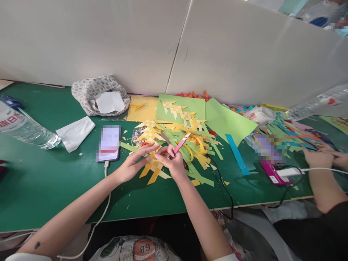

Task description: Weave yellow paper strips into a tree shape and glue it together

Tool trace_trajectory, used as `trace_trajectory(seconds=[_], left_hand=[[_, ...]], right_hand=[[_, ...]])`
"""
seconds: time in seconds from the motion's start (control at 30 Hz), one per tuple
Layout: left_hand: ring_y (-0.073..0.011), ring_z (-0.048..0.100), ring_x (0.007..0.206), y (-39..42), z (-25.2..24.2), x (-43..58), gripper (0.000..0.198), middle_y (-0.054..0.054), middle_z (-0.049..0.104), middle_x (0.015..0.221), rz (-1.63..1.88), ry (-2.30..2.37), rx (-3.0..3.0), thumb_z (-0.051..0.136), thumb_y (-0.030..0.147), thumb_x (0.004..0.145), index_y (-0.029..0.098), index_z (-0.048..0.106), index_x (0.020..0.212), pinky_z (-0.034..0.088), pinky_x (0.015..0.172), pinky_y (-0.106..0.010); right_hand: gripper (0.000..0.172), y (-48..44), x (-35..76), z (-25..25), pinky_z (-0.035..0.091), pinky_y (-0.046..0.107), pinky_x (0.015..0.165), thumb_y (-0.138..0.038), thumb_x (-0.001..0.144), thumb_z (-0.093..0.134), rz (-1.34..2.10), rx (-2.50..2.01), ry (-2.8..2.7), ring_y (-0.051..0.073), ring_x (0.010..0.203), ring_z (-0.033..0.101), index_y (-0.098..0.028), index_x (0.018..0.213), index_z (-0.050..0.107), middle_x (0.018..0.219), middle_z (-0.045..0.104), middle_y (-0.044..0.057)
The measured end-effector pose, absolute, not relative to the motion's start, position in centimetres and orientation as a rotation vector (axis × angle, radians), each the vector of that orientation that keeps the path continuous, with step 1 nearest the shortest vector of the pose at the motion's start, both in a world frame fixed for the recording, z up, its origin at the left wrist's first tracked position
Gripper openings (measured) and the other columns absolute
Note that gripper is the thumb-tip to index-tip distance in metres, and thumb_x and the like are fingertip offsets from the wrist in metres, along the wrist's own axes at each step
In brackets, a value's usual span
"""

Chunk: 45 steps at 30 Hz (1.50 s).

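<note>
At table (40, 181) centre, over the paper pile: both hands meet above a yellow weave (153, 167).
- Left hand (133, 165): fingers stretched out and loose, tips touching the right hand's fingers, palm over the weave's left edge.
- Right hand (172, 161): curled, pinching a pink tool (181, 143) near its lower end. Tool tilts up and to the right. Can't tell what kind of tool it is.
- The weave lies flat on the table, partly under both hands, loose strip ends fanning toward the near edge.
- More weaves and green strips (202, 174) piled just behind the hands, on the yellow and green sheets (228, 121).
- Phone (108, 143) just left of the left hand, cable (100, 217) running off the near edge.
- Bottle (24, 127) lying on its side far left, tissue (75, 132) beside it, cloth bag (89, 92) at the partition.
- Blue strip (237, 154) right of the pile.
- A 2nd person's hands (319, 157) at far right, well apart.
</note>
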<state>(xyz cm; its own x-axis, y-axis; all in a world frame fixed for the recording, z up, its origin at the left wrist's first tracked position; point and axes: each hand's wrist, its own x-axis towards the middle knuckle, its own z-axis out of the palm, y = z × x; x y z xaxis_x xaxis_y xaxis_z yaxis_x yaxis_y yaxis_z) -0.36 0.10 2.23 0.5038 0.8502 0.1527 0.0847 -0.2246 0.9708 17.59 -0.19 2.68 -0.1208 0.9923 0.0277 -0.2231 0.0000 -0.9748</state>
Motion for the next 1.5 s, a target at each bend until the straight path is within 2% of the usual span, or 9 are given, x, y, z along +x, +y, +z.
trace_trajectory(seconds=[0.2,0.33,0.47,0.57,0.73,0.97,1.37,1.43,1.5], left_hand=[[-0.0203,0.033,0.134,-0.1,2.8,-0.2,0.039,-0.001,0.047,0.140,0.879,0.782,1.516,0.049,0.030,0.090,0.032,0.050,0.129,0.024,0.112,-0.040],[-0.0215,0.042,0.129,0.0,3.4,-0.1,0.031,-0.005,0.053,0.134,0.945,0.806,1.341,0.054,0.031,0.088,0.027,0.058,0.118,0.034,0.107,-0.039],[-0.0210,0.057,0.112,0.6,3.3,-0.4,0.019,-0.007,0.067,0.112,1.124,0.919,1.124,0.062,0.031,0.082,0.020,0.064,0.098,0.045,0.096,-0.035],[-0.0191,0.065,0.095,0.9,3.0,-0.5,0.018,-0.007,0.070,0.101,1.138,0.960,1.018,0.067,0.032,0.078,0.018,0.064,0.090,0.051,0.085,-0.032],[-0.0144,0.066,0.085,0.7,3.0,-0.2,0.031,-0.006,0.063,0.113,1.097,0.899,1.010,0.075,0.023,0.068,0.018,0.062,0.096,0.052,0.080,-0.028],[-0.0101,0.065,0.077,0.6,3.1,-0.1,0.040,-0.007,0.055,0.127,1.076,0.886,1.030,0.075,0.019,0.066,0.018,0.059,0.103,0.052,0.077,-0.027],[-0.0091,0.063,0.074,0.4,3.0,0.0,0.044,-0.008,0.052,0.131,1.089,0.862,1.020,0.077,0.018,0.065,0.020,0.059,0.105,0.053,0.076,-0.028],[-0.0083,0.062,0.074,0.5,3.0,-0.1,0.046,-0.008,0.053,0.130,1.112,0.850,0.999,0.077,0.017,0.065,0.021,0.059,0.107,0.052,0.077,-0.027],[-0.0077,0.062,0.074,0.6,3.1,-0.2,0.049,-0.007,0.053,0.130,1.131,0.842,0.981,0.076,0.016,0.065,0.022,0.058,0.111,0.051,0.078,-0.026]], right_hand=[[0.049,-0.3,17.6,2.9,0.050,0.031,0.070,-0.026,0.063,0.075,1.372,-1.006,-1.138,0.014,0.073,0.061,-0.023,0.062,0.026,0.072,0.061,-0.003],[0.050,-0.3,17.6,2.9,0.051,0.033,0.073,-0.027,0.064,0.074,1.359,-1.008,-1.160,0.015,0.073,0.062,-0.023,0.062,0.024,0.073,0.063,-0.003],[0.049,-0.4,17.5,2.8,0.051,0.035,0.071,-0.027,0.065,0.074,1.375,-1.025,-1.247,0.016,0.071,0.063,-0.024,0.062,0.025,0.073,0.064,-0.003],[0.050,-0.4,17.4,2.6,0.051,0.036,0.070,-0.029,0.065,0.074,1.415,-1.049,-1.317,0.018,0.072,0.063,-0.024,0.062,0.024,0.074,0.065,-0.001],[0.049,-0.4,17.1,2.6,0.050,0.033,0.068,-0.027,0.065,0.073,1.436,-1.033,-1.308,0.016,0.069,0.062,-0.024,0.063,0.024,0.073,0.064,-0.002],[0.050,-0.4,17.0,2.6,0.049,0.031,0.066,-0.029,0.065,0.073,1.414,-1.023,-1.295,0.015,0.070,0.062,-0.023,0.063,0.024,0.073,0.063,-0.002],[0.050,-0.4,16.9,2.6,0.051,0.037,0.071,-0.036,0.066,0.072,1.420,-1.031,-1.307,0.019,0.075,0.064,-0.024,0.062,0.023,0.077,0.066,0.000],[0.050,-0.5,17.1,2.4,0.050,0.034,0.067,-0.038,0.067,0.071,1.424,-1.044,-1.288,0.017,0.070,0.062,-0.024,0.063,0.024,0.078,0.064,0.000],[0.046,-0.4,17.4,2.2,0.045,0.030,0.058,-0.045,0.071,0.068,1.395,-1.082,-1.292,0.012,0.058,0.053,-0.024,0.064,0.027,0.072,0.057,-0.002]])
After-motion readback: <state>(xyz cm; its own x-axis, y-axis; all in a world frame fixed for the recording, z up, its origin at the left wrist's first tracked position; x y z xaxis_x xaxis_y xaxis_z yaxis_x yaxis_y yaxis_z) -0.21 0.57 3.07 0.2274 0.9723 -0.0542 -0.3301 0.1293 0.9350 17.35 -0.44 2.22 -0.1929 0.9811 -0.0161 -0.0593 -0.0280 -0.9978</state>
